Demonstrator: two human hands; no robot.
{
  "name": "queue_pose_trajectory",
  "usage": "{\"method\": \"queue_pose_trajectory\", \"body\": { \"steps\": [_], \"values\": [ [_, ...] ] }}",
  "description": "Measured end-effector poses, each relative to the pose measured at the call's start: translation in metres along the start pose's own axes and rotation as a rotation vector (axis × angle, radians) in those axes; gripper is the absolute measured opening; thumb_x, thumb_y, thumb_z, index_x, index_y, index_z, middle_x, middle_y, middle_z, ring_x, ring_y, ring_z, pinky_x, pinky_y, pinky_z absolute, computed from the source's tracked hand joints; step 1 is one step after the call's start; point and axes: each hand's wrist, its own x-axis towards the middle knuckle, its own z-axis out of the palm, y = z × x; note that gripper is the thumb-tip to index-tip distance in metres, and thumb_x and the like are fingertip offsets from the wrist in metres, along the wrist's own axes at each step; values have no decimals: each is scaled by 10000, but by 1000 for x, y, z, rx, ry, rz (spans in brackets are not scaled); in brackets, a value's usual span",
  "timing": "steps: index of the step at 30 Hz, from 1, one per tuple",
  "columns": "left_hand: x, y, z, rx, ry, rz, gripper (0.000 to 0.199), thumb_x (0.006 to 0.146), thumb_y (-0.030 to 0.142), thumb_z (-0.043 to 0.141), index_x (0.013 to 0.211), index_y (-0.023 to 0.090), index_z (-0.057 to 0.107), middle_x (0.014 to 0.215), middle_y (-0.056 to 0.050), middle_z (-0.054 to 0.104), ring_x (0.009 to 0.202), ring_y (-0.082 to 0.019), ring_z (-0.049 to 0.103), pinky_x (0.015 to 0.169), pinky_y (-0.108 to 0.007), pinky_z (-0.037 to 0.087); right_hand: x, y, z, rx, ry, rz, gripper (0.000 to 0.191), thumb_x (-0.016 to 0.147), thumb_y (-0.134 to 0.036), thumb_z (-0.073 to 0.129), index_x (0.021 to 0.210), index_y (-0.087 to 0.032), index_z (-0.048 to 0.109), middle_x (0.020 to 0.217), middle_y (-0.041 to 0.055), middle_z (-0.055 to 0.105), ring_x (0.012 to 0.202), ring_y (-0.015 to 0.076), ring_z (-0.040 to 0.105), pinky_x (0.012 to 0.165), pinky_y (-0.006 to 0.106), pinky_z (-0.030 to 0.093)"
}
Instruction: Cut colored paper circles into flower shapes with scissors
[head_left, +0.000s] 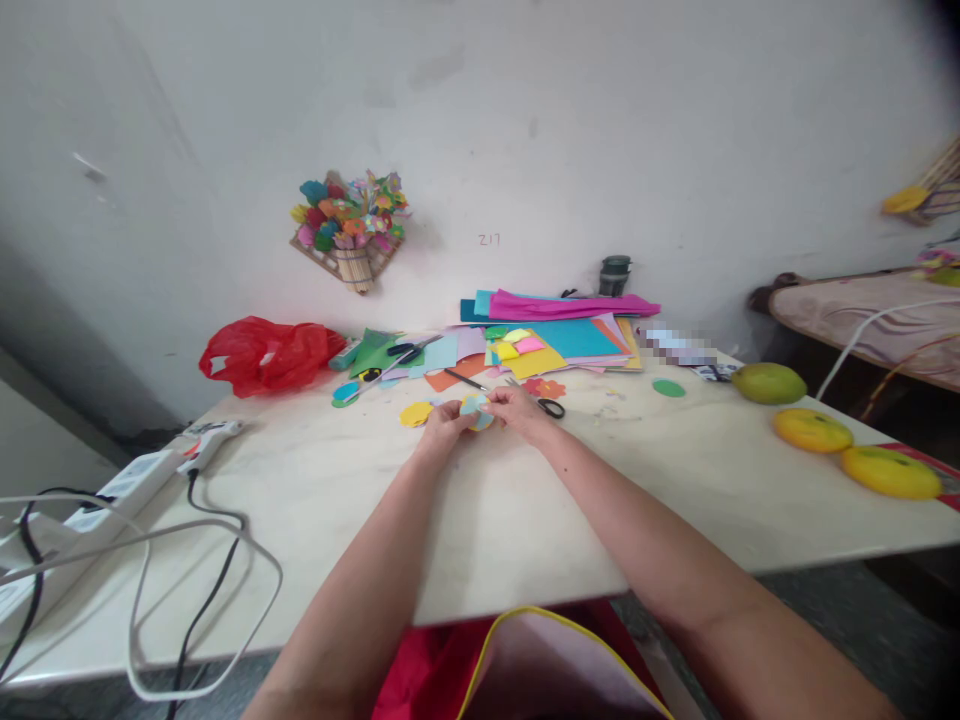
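Between my hands is a small light-blue and yellow paper cutout (475,408), held just above the table. My left hand (442,428) pinches its left side, and my right hand (516,412) grips it from the right. A yellow cutout (416,413) lies just left of my left hand. Partly hidden behind my right hand are black-handled scissors (553,408). An orange-red flower-shaped cutout (553,387) and a dark pen (465,379) lie just beyond my hands.
Coloured sheets (585,340) are stacked at the back of the table (510,540). A second pair of scissors (405,351) and a red plastic bag (270,355) are at back left. White power strips (127,495) with cables lie left; mangoes (814,430) sit right.
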Motion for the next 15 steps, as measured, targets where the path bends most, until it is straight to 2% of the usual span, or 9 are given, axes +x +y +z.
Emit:
{"method": "queue_pose_trajectory", "body": {
  "steps": [5,8,10,12,13,15],
  "values": [
    [1,-1,2,-94,51,22,254,573,313,746,726,138,641,649,-8,640,603,-143,588,621,-259,458,0,3,5,-30,1,-3,154,629,-303,607,597,-168,539,511,-53,463,451,83,408,444,216,354],
    [1,2,3,-116,68,20,283,552,314,761,732,124,653,683,-31,662,644,-168,620,669,-287,484,2,-1,0,-124,4,-31,177,687,-329,578,619,-167,562,543,-31,506,479,100,452,463,222,381],
    [-1,5,4,-143,73,-9,326,530,321,779,752,115,657,719,-55,681,670,-195,643,679,-312,499,3,-7,-10,-320,51,-64,219,749,-351,536,647,-166,595,600,2,568,549,130,520,509,235,409],
    [-2,8,5,-181,66,-33,376,507,332,799,768,107,649,751,-78,692,685,-220,661,684,-340,513,4,-14,-24,-692,178,-77,173,774,-286,524,728,-174,648,735,44,651,715,172,590,617,255,432],
    [-3,9,6,-198,60,-42,399,503,339,806,781,105,642,763,-88,696,689,-230,667,685,-353,519,4,-18,-32,-888,253,-51,173,786,-250,514,808,-177,670,829,73,676,804,197,606,669,273,433],
    [-4,10,6,-223,54,-49,431,508,349,814,809,104,628,781,-100,701,693,-240,675,689,-368,527,3,-23,-47,-1194,268,104,223,782,-202,526,936,-149,679,933,143,681,896,250,621,716,312,432]
  ]
}}
